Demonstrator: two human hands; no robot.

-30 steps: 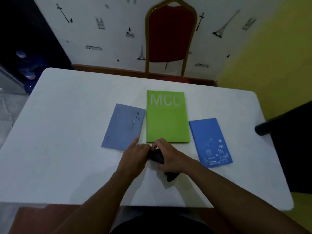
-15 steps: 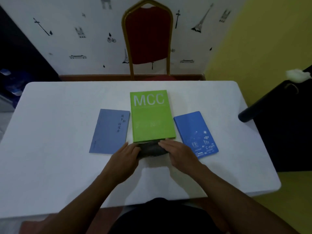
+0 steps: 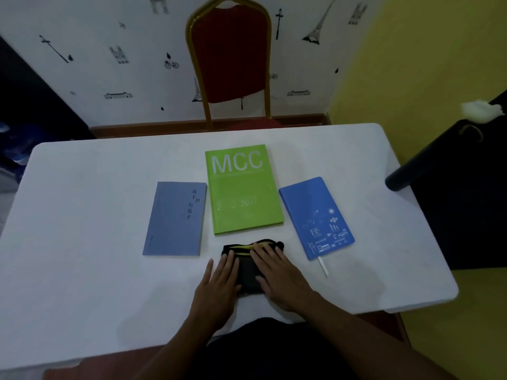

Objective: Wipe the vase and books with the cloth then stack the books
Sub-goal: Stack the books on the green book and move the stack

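Three books lie flat on the white table (image 3: 82,215): a grey-blue book (image 3: 175,218) on the left, a green book marked MCC (image 3: 242,187) in the middle, and a bright blue book (image 3: 315,215) on the right. Just in front of the green book lies a folded dark cloth (image 3: 247,267) with a yellow edge. My left hand (image 3: 219,286) rests flat on the cloth's left side, fingers spread. My right hand (image 3: 279,275) lies flat on its right side. Neither hand grips it. No vase is in view.
A red chair with a gold frame (image 3: 233,58) stands behind the table's far edge. A dark piece of furniture (image 3: 452,187) stands close to the table's right side, with something white (image 3: 480,112) on top. The wall at right is yellow.
The cloth went from bunched between my hands to folded flat under both palms, a little nearer to me than the green book's edge. The view shifted.
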